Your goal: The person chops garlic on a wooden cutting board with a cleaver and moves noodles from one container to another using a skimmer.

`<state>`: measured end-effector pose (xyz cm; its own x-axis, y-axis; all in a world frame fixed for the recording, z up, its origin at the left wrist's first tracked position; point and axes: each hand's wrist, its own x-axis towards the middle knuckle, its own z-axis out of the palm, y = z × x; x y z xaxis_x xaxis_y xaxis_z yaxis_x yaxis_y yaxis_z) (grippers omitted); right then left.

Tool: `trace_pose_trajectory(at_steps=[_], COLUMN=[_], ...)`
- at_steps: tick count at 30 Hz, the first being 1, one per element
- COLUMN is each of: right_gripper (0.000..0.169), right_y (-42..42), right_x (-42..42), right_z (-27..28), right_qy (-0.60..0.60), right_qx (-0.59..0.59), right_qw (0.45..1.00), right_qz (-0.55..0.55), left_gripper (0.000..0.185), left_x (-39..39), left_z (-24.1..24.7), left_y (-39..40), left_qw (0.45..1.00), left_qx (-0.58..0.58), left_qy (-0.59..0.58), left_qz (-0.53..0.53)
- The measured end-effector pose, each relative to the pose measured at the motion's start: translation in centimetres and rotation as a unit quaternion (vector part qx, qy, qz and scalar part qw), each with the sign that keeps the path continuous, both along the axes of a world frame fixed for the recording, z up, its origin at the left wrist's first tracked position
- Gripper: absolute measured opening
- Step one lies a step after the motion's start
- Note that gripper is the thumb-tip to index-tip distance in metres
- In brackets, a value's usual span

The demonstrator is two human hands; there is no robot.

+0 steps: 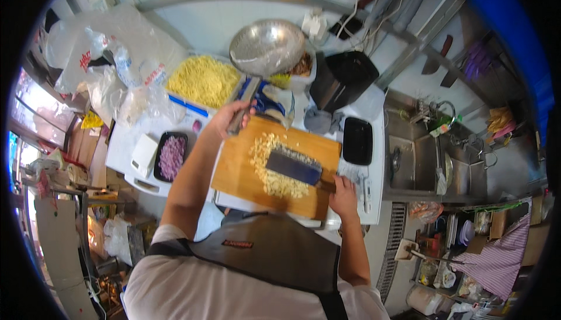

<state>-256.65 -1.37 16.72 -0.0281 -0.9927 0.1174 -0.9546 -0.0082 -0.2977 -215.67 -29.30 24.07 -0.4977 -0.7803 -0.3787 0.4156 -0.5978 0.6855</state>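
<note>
A cleaver lies with its dark blade flat over pale chopped pieces, which look like garlic, on a wooden cutting board. My right hand is around the handle end of the cleaver at the board's right edge. Beyond the board's far left corner, my left hand grips a long, narrow grey bar, whose exact kind I cannot tell. The bar is tilted and apart from the cleaver. More pale bits stick along the blade's far edge.
Noodles fill a tray at the back left, near plastic bags. Chopped purple onion sits in a black tray at left. A metal bowl, a black bin and an empty black tray stand around the board; sinks are at right.
</note>
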Motion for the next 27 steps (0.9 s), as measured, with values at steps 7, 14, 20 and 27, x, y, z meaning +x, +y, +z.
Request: trace_pose_trajectory(at_steps=[7, 14, 20, 27], right_gripper=[0.07, 0.073, 0.064, 0.034], right_y=[-1.7, -3.9, -3.1, -2.5], right_x=[1.0, 1.3, 2.1, 1.8], right_z=[-0.8, 1.0, 3.5, 5.9], right_qy=[-0.019, -0.008, -0.088, -0.164], right_qx=[0.054, 0.169, 0.233, 0.219], right_qw=[0.995, 0.978, 0.968, 0.958], right_qz=[0.08, 0.125, 0.04, -0.09], left_gripper=[0.06, 0.061, 0.06, 0.075], left_x=[1.7, 4.5, 0.4, -5.8], left_z=[-0.8, -7.3, -14.9, -12.6], left_y=[0.6, 4.9, 20.2, 22.5], left_qw=[0.999, 0.965, 0.767, 0.63], left_qx=[-0.034, 0.0, -0.277, -0.502], left_qy=[0.008, -0.013, -0.5, -0.575], left_qz=[-0.029, 0.263, 0.291, 0.143])
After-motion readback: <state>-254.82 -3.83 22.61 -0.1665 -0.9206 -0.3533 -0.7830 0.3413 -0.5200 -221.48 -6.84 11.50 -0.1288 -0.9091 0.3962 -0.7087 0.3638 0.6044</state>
